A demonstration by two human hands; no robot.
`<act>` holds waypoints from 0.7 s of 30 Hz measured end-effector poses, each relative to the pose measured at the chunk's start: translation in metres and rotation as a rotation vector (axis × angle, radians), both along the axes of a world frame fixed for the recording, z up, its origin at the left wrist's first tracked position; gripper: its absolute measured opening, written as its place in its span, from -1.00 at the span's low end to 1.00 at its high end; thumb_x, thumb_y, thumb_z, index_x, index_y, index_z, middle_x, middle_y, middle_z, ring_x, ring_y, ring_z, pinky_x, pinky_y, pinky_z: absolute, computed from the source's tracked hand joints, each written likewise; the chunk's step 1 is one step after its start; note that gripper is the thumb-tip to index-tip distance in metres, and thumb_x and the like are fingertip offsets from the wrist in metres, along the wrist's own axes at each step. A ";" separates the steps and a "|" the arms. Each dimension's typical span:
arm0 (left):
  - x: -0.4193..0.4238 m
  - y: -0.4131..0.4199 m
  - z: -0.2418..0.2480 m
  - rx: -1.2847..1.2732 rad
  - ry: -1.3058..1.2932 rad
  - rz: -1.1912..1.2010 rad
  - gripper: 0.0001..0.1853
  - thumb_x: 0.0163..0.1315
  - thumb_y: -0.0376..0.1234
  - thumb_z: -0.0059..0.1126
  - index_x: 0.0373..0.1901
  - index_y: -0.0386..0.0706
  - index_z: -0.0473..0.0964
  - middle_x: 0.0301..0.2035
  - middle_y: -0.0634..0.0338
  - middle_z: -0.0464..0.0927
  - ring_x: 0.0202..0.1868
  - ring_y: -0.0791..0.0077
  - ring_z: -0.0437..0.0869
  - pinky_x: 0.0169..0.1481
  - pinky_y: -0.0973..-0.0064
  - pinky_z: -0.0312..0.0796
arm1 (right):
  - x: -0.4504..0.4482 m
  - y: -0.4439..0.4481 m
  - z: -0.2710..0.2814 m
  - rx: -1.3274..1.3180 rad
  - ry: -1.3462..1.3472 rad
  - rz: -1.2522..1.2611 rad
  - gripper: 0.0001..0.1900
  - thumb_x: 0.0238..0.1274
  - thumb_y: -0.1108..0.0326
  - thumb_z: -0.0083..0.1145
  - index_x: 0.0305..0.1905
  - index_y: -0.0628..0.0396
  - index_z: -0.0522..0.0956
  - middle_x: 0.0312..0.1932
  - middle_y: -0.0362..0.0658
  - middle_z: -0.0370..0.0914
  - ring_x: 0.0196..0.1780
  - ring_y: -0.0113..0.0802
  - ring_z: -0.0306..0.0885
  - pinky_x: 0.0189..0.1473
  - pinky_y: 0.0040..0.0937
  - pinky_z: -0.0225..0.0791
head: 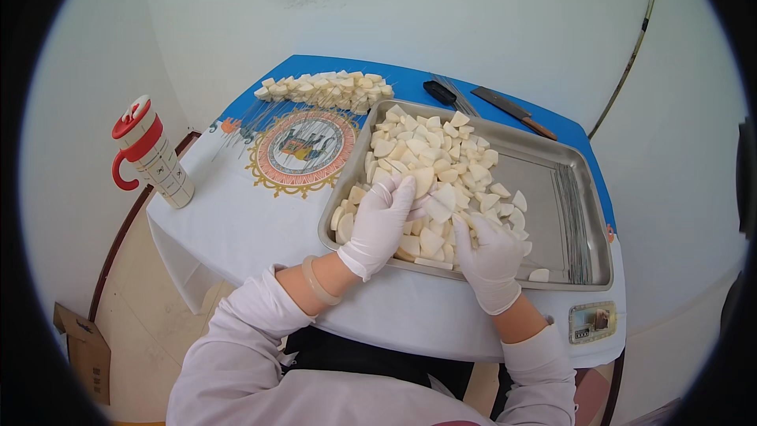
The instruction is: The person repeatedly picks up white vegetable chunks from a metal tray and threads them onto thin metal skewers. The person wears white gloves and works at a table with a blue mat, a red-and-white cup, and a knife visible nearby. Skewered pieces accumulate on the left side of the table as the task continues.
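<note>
In a white glove, my left hand (378,219) pinches a pale slice of root vegetable (423,182) between thumb and fingers. My right hand (489,254), also gloved, has its fingertips closed at the edge of another white slice (441,203). Whether a skewer runs between the two slices is hard to tell. Both hands are over a steel tray (520,148) with a heap of cut white vegetable pieces (426,142) on its left side. A bundle of thin metal skewers (571,225) lies along the tray's right side.
Skewered vegetable pieces (325,89) lie stacked at the back left. Behind the tray are a cleaver (502,102), a black-handled object (439,93) and more skewers (458,94). A red-lidded tumbler (157,157) stands left; a phone-like object (592,323) lies front right.
</note>
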State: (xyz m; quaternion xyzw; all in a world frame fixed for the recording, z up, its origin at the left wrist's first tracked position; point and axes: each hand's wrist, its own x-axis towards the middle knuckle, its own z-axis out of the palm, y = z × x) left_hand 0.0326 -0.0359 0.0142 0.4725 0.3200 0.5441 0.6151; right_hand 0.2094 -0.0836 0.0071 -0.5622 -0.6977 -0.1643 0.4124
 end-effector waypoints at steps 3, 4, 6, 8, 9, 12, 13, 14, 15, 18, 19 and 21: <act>0.000 0.000 -0.001 -0.005 -0.010 -0.004 -0.65 0.59 -0.17 -0.06 0.14 -0.26 0.47 0.02 0.19 0.65 0.10 0.56 0.68 0.08 0.65 0.53 | 0.000 -0.003 0.004 -0.027 -0.012 -0.014 -0.84 0.22 0.19 0.35 -0.29 0.04 0.72 -0.57 -0.17 0.58 -0.50 -0.20 0.55 -0.47 -0.30 0.37; -0.001 0.001 -0.001 -0.008 -0.018 -0.005 -0.64 0.59 -0.18 -0.05 0.16 -0.27 0.46 0.01 0.20 0.64 0.09 0.58 0.69 0.06 0.68 0.53 | -0.001 -0.003 0.005 -0.038 -0.025 -0.020 -0.84 0.22 0.19 0.36 -0.29 0.04 0.72 -0.57 -0.17 0.58 -0.50 -0.20 0.56 -0.47 -0.30 0.37; -0.001 0.003 -0.006 0.015 0.006 0.022 -0.65 0.59 -0.15 -0.06 0.13 -0.23 0.48 0.02 0.20 0.66 0.07 0.58 0.69 0.09 0.63 0.52 | 0.000 -0.001 0.002 -0.015 -0.009 -0.003 -0.83 0.23 0.20 0.35 -0.23 0.04 0.72 -0.52 -0.17 0.57 -0.43 -0.21 0.56 -0.38 -0.30 0.39; -0.002 0.005 -0.006 0.052 0.000 0.124 -0.64 0.60 -0.14 -0.08 0.12 -0.21 0.49 0.02 0.20 0.67 0.05 0.58 0.68 0.09 0.60 0.51 | 0.003 0.003 -0.001 0.018 -0.020 0.001 -0.82 0.22 0.23 0.32 -0.15 0.04 0.71 -0.44 -0.17 0.56 -0.32 -0.19 0.56 -0.24 -0.27 0.40; -0.003 0.006 -0.001 0.076 -0.016 0.212 -0.64 0.60 -0.13 -0.09 0.12 -0.21 0.49 0.01 0.21 0.67 0.04 0.58 0.68 0.08 0.60 0.50 | 0.006 0.006 -0.003 0.037 -0.038 -0.003 -0.80 0.21 0.26 0.31 -0.11 0.04 0.71 -0.39 -0.16 0.56 -0.25 -0.18 0.55 -0.15 -0.24 0.39; -0.014 0.019 0.004 0.111 -0.107 0.376 -0.63 0.62 -0.13 -0.13 0.14 -0.20 0.49 0.02 0.22 0.67 0.02 0.56 0.68 0.04 0.57 0.49 | 0.022 0.016 -0.012 0.030 -0.100 -0.052 -0.70 0.14 0.36 0.26 0.01 0.02 0.69 -0.25 -0.13 0.53 -0.07 -0.11 0.50 0.07 -0.13 0.31; -0.018 0.024 0.006 0.117 -0.144 0.413 -0.63 0.62 -0.13 -0.14 0.15 -0.19 0.49 0.02 0.22 0.67 0.01 0.55 0.68 0.03 0.56 0.48 | 0.026 0.018 -0.014 0.017 -0.121 -0.076 -0.65 0.11 0.39 0.24 0.05 0.02 0.68 -0.20 -0.12 0.52 -0.02 -0.08 0.48 0.14 -0.09 0.27; -0.021 0.026 0.008 0.099 -0.179 0.441 -0.63 0.63 -0.14 -0.17 0.17 -0.18 0.48 0.04 0.19 0.66 0.00 0.53 0.69 -0.01 0.54 0.48 | 0.029 0.019 -0.015 0.016 -0.126 -0.078 -0.63 0.08 0.42 0.23 0.04 0.02 0.69 -0.18 -0.11 0.52 0.00 -0.06 0.47 0.16 -0.07 0.26; -0.022 0.028 0.008 0.111 -0.189 0.437 -0.62 0.63 -0.13 -0.17 0.17 -0.18 0.48 0.04 0.19 0.66 0.01 0.53 0.69 0.00 0.54 0.48 | 0.030 0.019 -0.015 0.014 -0.132 -0.081 -0.61 0.04 0.44 0.22 0.04 0.02 0.69 -0.16 -0.10 0.52 0.02 -0.04 0.46 0.18 -0.06 0.25; -0.026 0.030 0.007 0.138 -0.197 0.426 -0.61 0.63 -0.12 -0.17 0.19 -0.18 0.47 0.06 0.18 0.65 0.03 0.52 0.68 0.01 0.53 0.48 | 0.031 0.018 -0.011 -0.008 -0.137 -0.110 -0.61 0.00 0.48 0.19 0.02 0.02 0.70 -0.13 -0.07 0.51 0.04 -0.03 0.46 0.18 -0.05 0.26; -0.026 0.028 0.009 0.141 -0.186 0.424 -0.61 0.63 -0.12 -0.18 0.20 -0.18 0.47 0.08 0.18 0.65 0.04 0.51 0.67 0.02 0.52 0.48 | 0.031 0.018 -0.010 -0.020 -0.136 -0.121 -0.61 0.00 0.49 0.19 0.01 0.02 0.71 -0.12 -0.06 0.51 0.03 -0.03 0.46 0.17 -0.05 0.27; -0.026 0.025 0.013 0.150 -0.155 0.425 -0.59 0.63 -0.10 -0.19 0.22 -0.18 0.45 0.10 0.16 0.63 0.07 0.49 0.66 0.05 0.49 0.48 | 0.035 0.021 -0.015 -0.037 -0.136 -0.098 -0.63 0.00 0.51 0.17 -0.03 0.03 0.71 -0.13 -0.07 0.51 0.03 -0.02 0.46 0.13 -0.07 0.31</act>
